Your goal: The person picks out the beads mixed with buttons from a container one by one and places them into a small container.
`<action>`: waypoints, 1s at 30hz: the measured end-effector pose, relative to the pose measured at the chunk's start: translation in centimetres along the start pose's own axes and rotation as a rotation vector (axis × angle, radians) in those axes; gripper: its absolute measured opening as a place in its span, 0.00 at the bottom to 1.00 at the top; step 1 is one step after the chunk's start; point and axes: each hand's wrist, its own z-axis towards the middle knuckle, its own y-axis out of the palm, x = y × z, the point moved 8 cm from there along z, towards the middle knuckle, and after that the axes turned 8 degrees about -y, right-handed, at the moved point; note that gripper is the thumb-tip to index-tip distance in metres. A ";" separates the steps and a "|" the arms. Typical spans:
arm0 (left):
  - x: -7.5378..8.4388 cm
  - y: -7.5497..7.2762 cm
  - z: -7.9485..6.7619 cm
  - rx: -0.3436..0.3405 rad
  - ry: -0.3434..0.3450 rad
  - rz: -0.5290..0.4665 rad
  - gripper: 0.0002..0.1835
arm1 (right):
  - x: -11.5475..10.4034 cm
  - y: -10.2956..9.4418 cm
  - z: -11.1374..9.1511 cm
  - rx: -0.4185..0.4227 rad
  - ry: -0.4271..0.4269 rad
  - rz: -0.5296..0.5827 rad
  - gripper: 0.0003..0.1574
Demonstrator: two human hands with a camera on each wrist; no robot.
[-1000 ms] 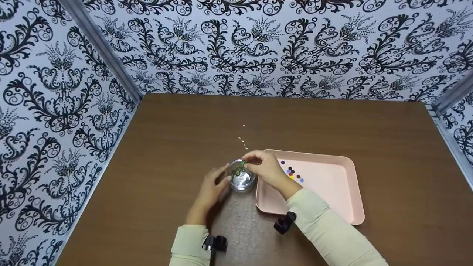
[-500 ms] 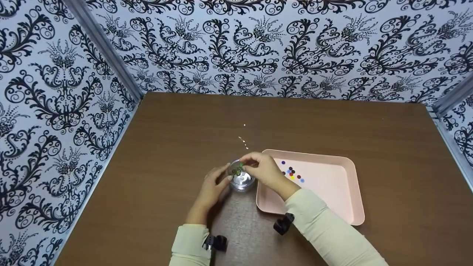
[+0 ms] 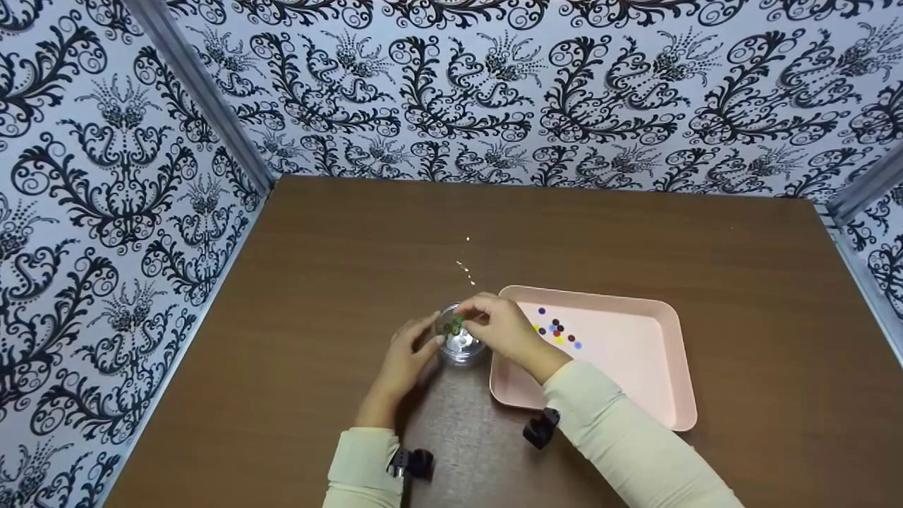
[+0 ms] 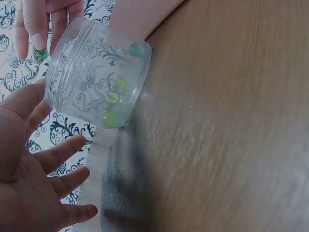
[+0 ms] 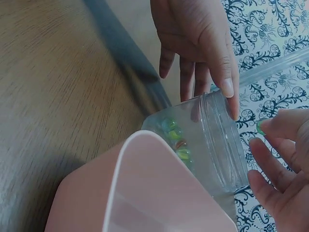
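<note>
A clear jar [image 3: 462,346] stands upright on the table, its mouth uncovered. Several green and yellowish glass marbles [image 4: 112,98] lie at its bottom, one of them reddish-brown in the right wrist view. My left hand [image 3: 402,360] holds the jar's left side at the rim with thumb and index finger; the other fingers [image 4: 70,181] are spread out beside it. Over the jar's mouth, my right hand [image 3: 506,328] pinches a green marble [image 4: 40,54] between thumb and fingertips. That marble is just above the rim, apart from those inside.
Right of the jar is a pink tray [image 3: 635,360] with several small round pieces [image 3: 557,329] in blue, black, red and yellow. Its raised wall stands close to the jar. Small white specks [image 3: 465,271] mark the brown table [image 3: 338,247] behind the jar. Patterned walls [image 3: 494,92] enclose the table.
My right hand has shifted slightly left and down over the jar's mouth with the green marble, uncovering more pieces in the tray. The left hand and the jar have stayed in place.
</note>
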 end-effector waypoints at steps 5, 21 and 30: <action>-0.4 0.2 0.0 -0.024 -0.053 0.005 0.24 | -0.1 0.2 0.0 -0.038 -0.002 -0.039 0.15; 0.0 0.1 -0.1 0.009 0.009 0.010 0.23 | -0.9 0.7 -0.1 -0.082 -0.127 -0.195 0.15; 0.0 0.0 -0.2 0.007 0.009 -0.006 0.23 | -1.2 0.9 -0.2 -0.095 -0.179 -0.269 0.14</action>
